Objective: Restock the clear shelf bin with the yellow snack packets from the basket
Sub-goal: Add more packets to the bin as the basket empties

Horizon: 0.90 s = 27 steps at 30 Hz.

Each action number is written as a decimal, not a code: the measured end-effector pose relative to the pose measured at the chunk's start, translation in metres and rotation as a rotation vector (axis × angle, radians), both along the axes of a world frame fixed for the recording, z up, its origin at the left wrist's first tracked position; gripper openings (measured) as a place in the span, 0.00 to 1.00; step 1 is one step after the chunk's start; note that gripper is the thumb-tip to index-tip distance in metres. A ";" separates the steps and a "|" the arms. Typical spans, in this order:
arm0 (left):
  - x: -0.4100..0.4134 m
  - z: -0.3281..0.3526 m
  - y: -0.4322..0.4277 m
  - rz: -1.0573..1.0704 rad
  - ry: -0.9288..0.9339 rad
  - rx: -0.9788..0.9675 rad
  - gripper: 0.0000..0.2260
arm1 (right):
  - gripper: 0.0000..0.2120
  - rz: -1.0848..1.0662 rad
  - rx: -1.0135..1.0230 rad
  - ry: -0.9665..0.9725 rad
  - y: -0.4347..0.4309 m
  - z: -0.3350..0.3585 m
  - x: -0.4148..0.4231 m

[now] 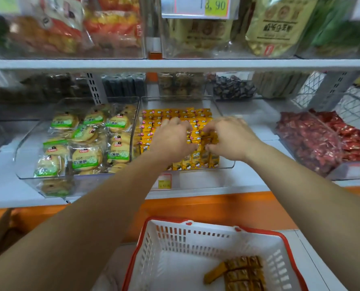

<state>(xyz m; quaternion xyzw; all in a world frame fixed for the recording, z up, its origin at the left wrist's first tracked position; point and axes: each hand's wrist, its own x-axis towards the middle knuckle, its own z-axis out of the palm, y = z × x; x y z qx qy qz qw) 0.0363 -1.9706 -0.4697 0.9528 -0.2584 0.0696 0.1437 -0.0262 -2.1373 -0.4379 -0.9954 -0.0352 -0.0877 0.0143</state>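
Note:
The clear shelf bin point(227, 164) sits on the middle shelf, packed with rows of small yellow snack packets point(175, 114). Both of my hands are inside it. My left hand point(170, 137) rests palm down on the packets, fingers curled over several of them. My right hand point(231, 137) is beside it, fingertips pinching yellow packets near the bin's middle. Below, the white basket with a red rim point(175, 238) holds several more yellow-brown packets point(244, 271) in its right corner.
A clear bin of green-labelled biscuits point(80, 143) stands left of the yellow bin. A bin of red wrapped sweets point(313, 143) stands to the right. An upper shelf point(175, 64) with price tag point(196, 7) overhangs. An orange shelf front point(196, 206) runs below.

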 end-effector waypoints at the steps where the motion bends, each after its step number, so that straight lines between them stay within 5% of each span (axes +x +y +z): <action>1: -0.010 0.010 0.004 -0.017 0.002 -0.022 0.21 | 0.21 0.007 0.074 -0.043 -0.001 0.002 -0.015; 6: -0.087 0.019 0.021 -0.269 0.151 -0.014 0.10 | 0.12 0.097 0.596 0.169 -0.010 -0.016 -0.099; 13: -0.155 -0.085 0.002 -0.516 0.364 0.587 0.16 | 0.08 -0.065 0.493 0.533 -0.043 -0.141 -0.161; 22: -0.189 -0.271 -0.023 -0.219 0.812 0.296 0.15 | 0.12 -0.253 0.579 0.552 -0.058 -0.281 -0.189; 27: -0.197 -0.351 -0.027 -0.023 0.883 0.156 0.27 | 0.24 -0.376 0.408 0.609 -0.054 -0.337 -0.188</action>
